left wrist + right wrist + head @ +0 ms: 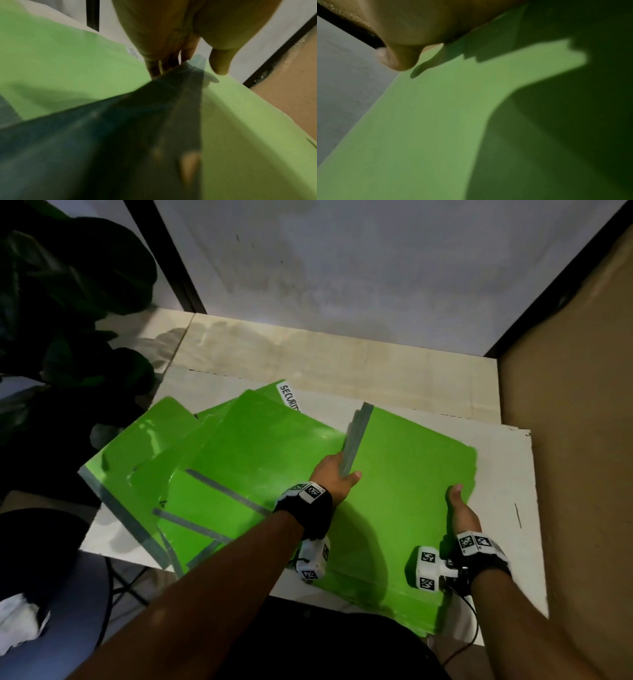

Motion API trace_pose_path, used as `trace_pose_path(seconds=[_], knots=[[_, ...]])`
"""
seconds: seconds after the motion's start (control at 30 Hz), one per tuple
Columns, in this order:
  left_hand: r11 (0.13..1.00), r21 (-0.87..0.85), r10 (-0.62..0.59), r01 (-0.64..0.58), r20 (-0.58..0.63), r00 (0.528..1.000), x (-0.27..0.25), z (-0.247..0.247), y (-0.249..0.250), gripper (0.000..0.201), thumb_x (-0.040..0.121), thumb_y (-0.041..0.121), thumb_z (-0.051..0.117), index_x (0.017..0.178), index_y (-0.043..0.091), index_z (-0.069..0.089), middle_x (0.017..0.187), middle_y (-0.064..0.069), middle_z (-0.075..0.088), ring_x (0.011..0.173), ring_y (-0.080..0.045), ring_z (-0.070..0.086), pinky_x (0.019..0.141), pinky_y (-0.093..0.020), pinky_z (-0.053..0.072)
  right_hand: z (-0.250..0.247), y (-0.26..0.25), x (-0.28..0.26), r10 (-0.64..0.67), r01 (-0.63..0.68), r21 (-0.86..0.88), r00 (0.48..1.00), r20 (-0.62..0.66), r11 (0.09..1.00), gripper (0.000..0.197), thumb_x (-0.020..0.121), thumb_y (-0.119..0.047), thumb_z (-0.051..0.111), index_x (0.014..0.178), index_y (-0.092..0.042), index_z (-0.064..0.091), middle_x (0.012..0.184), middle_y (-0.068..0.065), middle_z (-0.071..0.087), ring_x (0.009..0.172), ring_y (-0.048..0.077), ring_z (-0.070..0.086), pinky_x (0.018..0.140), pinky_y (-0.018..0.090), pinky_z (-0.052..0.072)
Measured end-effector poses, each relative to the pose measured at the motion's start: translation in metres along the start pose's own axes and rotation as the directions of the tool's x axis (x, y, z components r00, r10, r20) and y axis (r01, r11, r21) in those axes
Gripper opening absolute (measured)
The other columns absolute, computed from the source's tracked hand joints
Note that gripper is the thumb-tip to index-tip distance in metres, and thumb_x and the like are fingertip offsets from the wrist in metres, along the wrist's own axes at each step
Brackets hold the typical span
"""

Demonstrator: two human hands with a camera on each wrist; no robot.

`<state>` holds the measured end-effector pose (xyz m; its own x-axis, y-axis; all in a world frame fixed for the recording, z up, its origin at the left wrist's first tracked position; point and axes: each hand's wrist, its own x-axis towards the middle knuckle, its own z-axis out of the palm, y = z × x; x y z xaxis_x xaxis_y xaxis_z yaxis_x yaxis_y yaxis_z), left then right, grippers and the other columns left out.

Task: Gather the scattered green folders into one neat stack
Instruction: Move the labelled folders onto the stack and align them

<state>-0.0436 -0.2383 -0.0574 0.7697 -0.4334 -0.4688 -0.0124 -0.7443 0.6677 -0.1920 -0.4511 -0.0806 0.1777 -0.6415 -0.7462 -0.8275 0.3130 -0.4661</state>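
Observation:
Several green folders with grey spines lie fanned over one another on a white board [507,474]. The rightmost green folder [411,491] is the largest in view, and its grey spine [358,436] is raised off the pile. My left hand [337,477] grips that spine, fingers [164,65] behind it and thumb in front. My right hand [459,505] holds the folder's right edge, thumb [402,58] over the green cover [436,121] and fingers hidden past the edge. The other folders [239,460] spread out to the left, one bearing a white label [289,398].
A dark leafy plant [68,302] crowds the left side. A brown panel [565,422] stands close on the right, and a pale wall [342,268] rises behind the board. A chair with a white cloth [20,621] sits at the lower left.

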Motion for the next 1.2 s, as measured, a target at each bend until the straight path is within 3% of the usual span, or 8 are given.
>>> trace_pose_path(seconds=[0.13, 0.33, 0.5, 0.67, 0.77, 0.9, 1.03, 1.2], knots=[[0.995, -0.040, -0.094, 0.088, -0.212, 0.973, 0.009, -0.027, -0.041, 0.055, 0.094, 0.043, 0.052, 0.138, 0.010, 0.048, 0.148, -0.009, 0.042, 0.138, -0.026, 0.036, 0.115, -0.034, 0.026, 0.001, -0.003, 0.000, -0.021, 0.019, -0.057, 1.000, -0.022, 0.998, 0.119, 0.064, -0.086, 0.048, 0.149, -0.007, 0.023, 0.150, 0.020, 0.035, 0.128, 0.041, 0.045, 0.106, 0.051, 0.037], [0.752, -0.022, -0.602, 0.659, -0.432, 0.672, -0.010, -0.104, -0.148, 0.104, 0.077, 0.062, 0.063, 0.151, 0.008, 0.014, 0.159, -0.012, 0.009, 0.147, -0.031, 0.007, 0.119, -0.047, 0.018, 0.003, -0.002, 0.012, -0.021, 0.009, -0.129, 0.996, -0.085, 0.992, 0.109, 0.073, -0.079, 0.048, 0.148, -0.003, 0.025, 0.151, 0.022, 0.033, 0.133, 0.041, 0.040, 0.110, 0.050, 0.031], [0.613, 0.232, -0.685, 0.755, -0.320, 0.654, -0.012, -0.139, -0.183, 0.135, 0.060, 0.084, 0.057, 0.152, 0.004, -0.002, 0.160, -0.013, 0.002, 0.149, -0.030, 0.003, 0.121, -0.039, 0.013, 0.005, -0.004, 0.012, -0.008, -0.010, -0.140, 0.993, -0.121, 0.990, 0.107, 0.075, -0.078, 0.046, 0.149, -0.004, 0.025, 0.153, 0.020, 0.030, 0.135, 0.040, 0.037, 0.111, 0.048, 0.030], [0.571, 0.434, -0.639, 0.697, -0.298, 0.709, -0.004, -0.140, -0.160, 0.116, 0.074, 0.084, 0.038, 0.149, -0.002, 0.016, 0.157, -0.018, 0.019, 0.145, -0.034, 0.019, 0.119, -0.039, 0.018, 0.006, -0.005, 0.012, 0.000, -0.018, -0.141, 0.992, -0.127, 0.990, 0.116, 0.067, -0.084, 0.047, 0.148, -0.004, 0.028, 0.148, 0.022, 0.037, 0.127, 0.043, 0.045, 0.106, 0.052, 0.036], [0.536, 0.330, -0.726, 0.777, -0.291, 0.623, 0.000, -0.144, -0.160, 0.122, 0.068, 0.081, 0.053, 0.151, 0.002, 0.009, 0.158, -0.014, 0.018, 0.145, -0.033, 0.022, 0.119, -0.039, 0.020, 0.007, -0.004, 0.011, 0.010, -0.022, -0.114, 0.994, -0.110, 0.993, 0.131, 0.052, -0.092, 0.045, 0.147, -0.004, 0.028, 0.146, 0.023, 0.040, 0.124, 0.043, 0.048, 0.105, 0.052, 0.037], [0.524, 0.244, -0.782, 0.816, -0.242, 0.574, 0.001, -0.151, -0.173, 0.137, 0.059, 0.076, 0.066, 0.151, 0.006, -0.006, 0.160, -0.015, 0.003, 0.147, -0.036, 0.011, 0.119, -0.047, 0.020, 0.005, -0.005, 0.012, 0.000, -0.015, -0.128, 0.993, -0.114, 0.992, 0.120, 0.063, -0.087, 0.048, 0.147, -0.004, 0.028, 0.146, 0.022, 0.040, 0.125, 0.042, 0.047, 0.105, 0.053, 0.037], [0.555, 0.033, -0.815, 0.831, -0.179, 0.551, 0.000, -0.164, -0.188, 0.140, 0.037, 0.061, 0.084, 0.150, 0.017, 0.015, 0.155, -0.021, 0.023, 0.136, -0.047, 0.031, 0.105, -0.060, 0.036, 0.004, -0.005, 0.013, -0.012, -0.004, -0.146, 0.994, -0.110, 0.989, 0.114, 0.069, -0.084, 0.046, 0.148, -0.004, 0.027, 0.149, 0.022, 0.036, 0.128, 0.042, 0.044, 0.107, 0.052, 0.035], [0.593, 0.086, -0.771, 0.801, -0.228, 0.595, -0.012, -0.170, -0.178, 0.116, 0.054, 0.071, 0.076, 0.148, 0.023, 0.027, 0.155, -0.015, 0.023, 0.140, -0.042, 0.025, 0.112, -0.053, 0.031, 0.004, 0.000, 0.021, 0.026, -0.043, -0.167, 0.995, -0.101, 0.985, 0.161, 0.019, -0.104, 0.032, 0.146, -0.005, 0.031, 0.142, 0.024, 0.045, 0.122, 0.043, 0.050, 0.105, 0.054, 0.037]])
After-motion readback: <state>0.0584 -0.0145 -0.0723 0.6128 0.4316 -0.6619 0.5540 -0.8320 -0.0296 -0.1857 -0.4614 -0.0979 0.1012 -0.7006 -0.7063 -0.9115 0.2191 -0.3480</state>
